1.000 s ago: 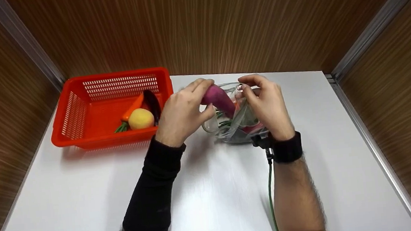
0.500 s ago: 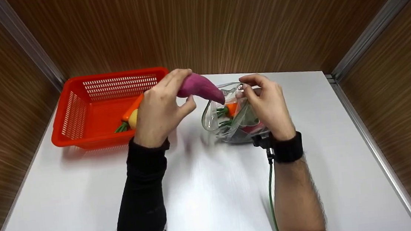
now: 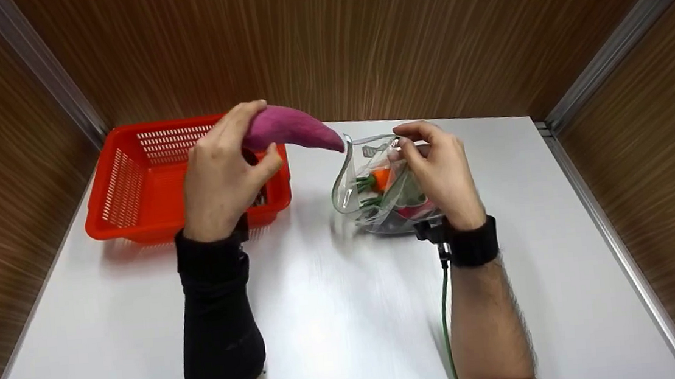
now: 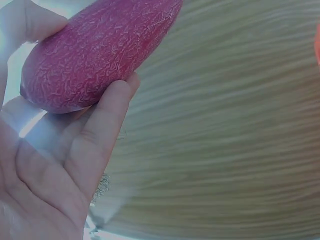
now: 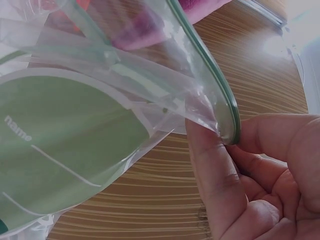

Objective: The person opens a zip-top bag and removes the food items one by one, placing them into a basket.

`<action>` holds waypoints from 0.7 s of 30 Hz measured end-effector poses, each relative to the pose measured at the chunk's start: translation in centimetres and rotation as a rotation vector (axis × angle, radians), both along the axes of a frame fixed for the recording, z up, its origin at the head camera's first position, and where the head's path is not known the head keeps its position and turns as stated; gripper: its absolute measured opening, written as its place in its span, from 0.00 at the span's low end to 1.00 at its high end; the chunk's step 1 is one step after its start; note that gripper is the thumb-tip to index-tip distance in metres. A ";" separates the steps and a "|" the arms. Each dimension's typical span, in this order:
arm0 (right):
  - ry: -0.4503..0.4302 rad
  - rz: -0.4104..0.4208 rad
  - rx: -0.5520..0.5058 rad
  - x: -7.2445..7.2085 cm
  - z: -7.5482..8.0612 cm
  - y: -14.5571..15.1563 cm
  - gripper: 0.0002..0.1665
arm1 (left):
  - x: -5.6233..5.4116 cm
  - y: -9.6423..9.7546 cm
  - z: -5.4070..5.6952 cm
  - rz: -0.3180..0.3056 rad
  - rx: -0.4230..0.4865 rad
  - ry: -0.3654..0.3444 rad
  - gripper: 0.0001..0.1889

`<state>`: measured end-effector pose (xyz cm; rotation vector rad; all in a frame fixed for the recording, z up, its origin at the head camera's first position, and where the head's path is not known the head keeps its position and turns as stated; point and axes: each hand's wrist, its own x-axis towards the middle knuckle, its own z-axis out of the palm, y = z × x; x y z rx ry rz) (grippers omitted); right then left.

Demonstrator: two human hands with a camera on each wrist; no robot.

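Note:
A purple sweet potato [image 3: 292, 126] is held up between the thumb and fingers of my left hand [image 3: 219, 169], above the right side of the red basket. In the left wrist view the wrinkled sweet potato [image 4: 100, 55] is gripped at its thick end, its tip pointing away. My right hand [image 3: 443, 171] pinches the rim of a clear zip bag [image 3: 347, 195]. The right wrist view shows thumb and forefinger on the green-edged corner of the bag [image 5: 65, 135], which bears a green label. Inside lies an orange carrot [image 3: 381, 179] with green stems; something pinkish-red is partly hidden beside it.
The red plastic basket [image 3: 127, 232] stands at the left on the white table [image 3: 348, 310]; my left hand hides much of its contents. Wood-patterned walls [image 3: 325, 44] enclose the back and sides. Green cables [image 3: 448, 326] run along both forearms.
My left hand has drawn the sweet potato out of the bag's mouth, moving left and up toward the basket. The right hand has stayed on the bag's rim.

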<state>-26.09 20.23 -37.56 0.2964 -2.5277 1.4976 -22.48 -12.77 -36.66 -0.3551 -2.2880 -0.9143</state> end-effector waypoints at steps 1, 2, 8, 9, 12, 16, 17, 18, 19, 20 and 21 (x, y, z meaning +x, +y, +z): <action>-0.001 0.001 -0.004 0.0 0.0 0.0 0.16 | 0.0 -0.3 0.0 0.008 0.008 0.001 0.27; -0.001 0.001 -0.008 0.0 0.0 0.0 0.17 | -0.1 -0.7 -0.1 0.018 0.018 -0.002 0.27; 0.010 0.008 -0.006 -0.1 0.0 0.0 0.17 | -0.7 -3.1 -0.6 0.112 0.080 -0.040 0.28; 0.013 0.009 -0.001 -0.1 0.0 0.0 0.17 | -0.8 -3.5 -0.6 0.131 0.087 -0.051 0.28; 0.017 0.007 0.009 -0.1 0.0 0.0 0.17 | -1.1 -4.6 -1.0 0.172 0.113 -0.086 0.28; 0.013 0.006 0.006 -0.1 0.0 0.0 0.16 | -1.5 -5.7 -1.4 0.210 0.139 -0.117 0.28; 0.012 0.006 0.006 -0.1 0.0 0.0 0.16 | -1.6 -6.0 -1.5 0.220 0.146 -0.124 0.28; 0.012 0.007 0.005 -0.1 0.0 0.0 0.16 | -1.6 -6.2 -1.6 0.231 0.154 -0.133 0.28; 0.012 0.007 0.004 -0.1 0.0 0.0 0.16 | -1.7 -6.5 -1.7 0.242 0.163 -0.142 0.28; 0.013 0.007 0.002 -0.1 -0.1 0.0 0.16 | -1.7 -6.7 -1.8 0.254 0.171 -0.151 0.28; 0.014 0.008 0.000 -0.1 -0.1 0.0 0.16 | -1.8 -6.9 -1.9 0.266 0.179 -0.159 0.28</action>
